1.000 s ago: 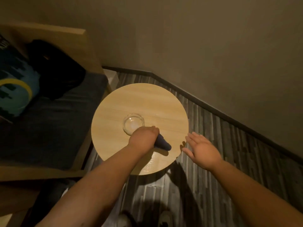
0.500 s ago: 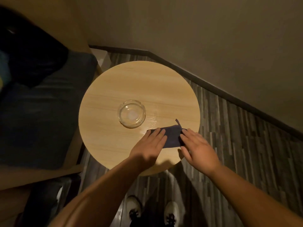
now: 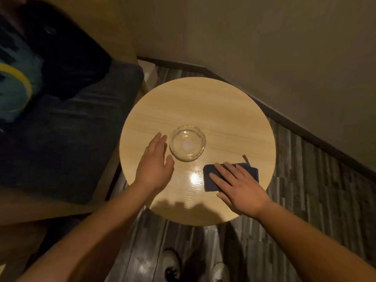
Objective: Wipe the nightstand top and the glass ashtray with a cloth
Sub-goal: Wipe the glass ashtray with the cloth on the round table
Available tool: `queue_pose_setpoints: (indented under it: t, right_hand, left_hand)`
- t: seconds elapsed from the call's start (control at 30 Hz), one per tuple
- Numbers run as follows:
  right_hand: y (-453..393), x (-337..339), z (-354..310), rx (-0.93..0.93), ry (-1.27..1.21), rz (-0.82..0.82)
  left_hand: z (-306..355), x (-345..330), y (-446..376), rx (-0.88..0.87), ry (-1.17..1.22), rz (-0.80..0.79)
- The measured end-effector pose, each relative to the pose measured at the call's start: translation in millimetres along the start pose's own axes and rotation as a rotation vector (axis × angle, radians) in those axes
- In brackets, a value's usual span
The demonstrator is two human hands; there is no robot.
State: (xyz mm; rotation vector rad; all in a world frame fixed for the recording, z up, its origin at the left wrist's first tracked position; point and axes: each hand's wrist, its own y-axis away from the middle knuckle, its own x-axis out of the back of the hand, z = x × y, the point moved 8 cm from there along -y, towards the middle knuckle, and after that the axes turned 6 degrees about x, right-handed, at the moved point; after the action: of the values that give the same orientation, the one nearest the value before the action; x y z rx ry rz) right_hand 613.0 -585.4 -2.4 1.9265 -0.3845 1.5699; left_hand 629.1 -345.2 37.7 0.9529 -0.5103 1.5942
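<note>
The right hand (image 3: pixel 242 190) presses flat, fingers spread, on the dark blue folded cloth (image 3: pixel 211 181) on the round wooden tabletop (image 3: pixel 203 106); the left hand (image 3: pixel 153 165), its grip spread, is just beside the clear round glass ashtray (image 3: pixel 187 142).

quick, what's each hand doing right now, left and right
Left hand: open, holding nothing, beside the glass ashtray.
Right hand: open, fingers flat, pressing the cloth on the nightstand top.

The right hand (image 3: pixel 240 187) hides much of the cloth (image 3: pixel 211 180).

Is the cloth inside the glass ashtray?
No, the dark cloth lies flat on the round nightstand top beside the glass ashtray, under the right hand.
</note>
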Motion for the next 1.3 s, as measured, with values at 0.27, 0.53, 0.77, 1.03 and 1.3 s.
queue_pose_setpoints:
  t: [0.27,0.53,0.77,1.03,1.3]
  right_hand:
    - [-11,7,9,-0.021,-0.003,0.085]
    - [-19,10,6,0.007,-0.011,0.22]
    - [-15,26,24,-0.34,-0.401,0.393]
    - [-82,92,24,-0.234,-0.533,0.388]
    - [-150,88,9,-0.068,-0.066,0.024]
  left_hand:
    - [-2,-2,-56,-0.119,-0.067,-0.334]
    - [-3,-6,-73,-0.289,-0.271,-0.433]
    - [-6,-5,-71,-0.337,-0.149,-0.316]
    - [-12,-9,-71,-0.296,-0.066,-0.249]
    - [-11,-11,-73,-0.362,-0.066,-0.244]
